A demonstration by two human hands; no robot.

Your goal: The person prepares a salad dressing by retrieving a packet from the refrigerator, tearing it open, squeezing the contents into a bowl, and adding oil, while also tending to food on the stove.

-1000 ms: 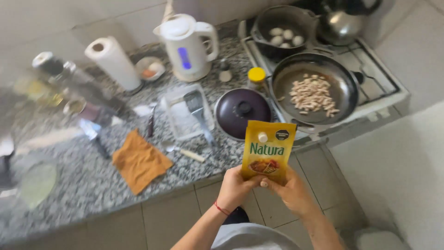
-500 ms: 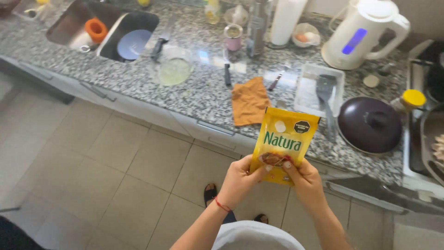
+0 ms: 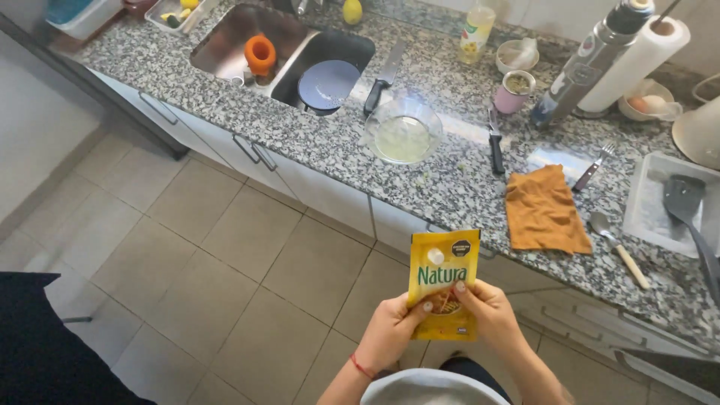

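your view has swung left since the earlier frame: the stove and pan are gone, and the sink point(image 3: 247, 41) now shows. your left hand point(image 3: 390, 330) and right hand point(image 3: 491, 315) both still grasp one yellow pouch point(image 3: 444, 281), held upright over the floor tiles point(image 3: 217, 270), in front of the counter point(image 3: 315, 142). on the counter: one orange cloth point(image 3: 544, 210), one spoon point(image 3: 616, 247), one fork point(image 3: 592, 169), two knives point(image 3: 495, 142) point(image 3: 384, 79), one glass bowl point(image 3: 405, 131), one pink cup point(image 3: 514, 91), one thermos point(image 3: 589, 60), one paper roll point(image 3: 637, 64). in the sink: one blue plate point(image 3: 330, 82), one orange cup point(image 3: 260, 54). nothing blocks the pouch.
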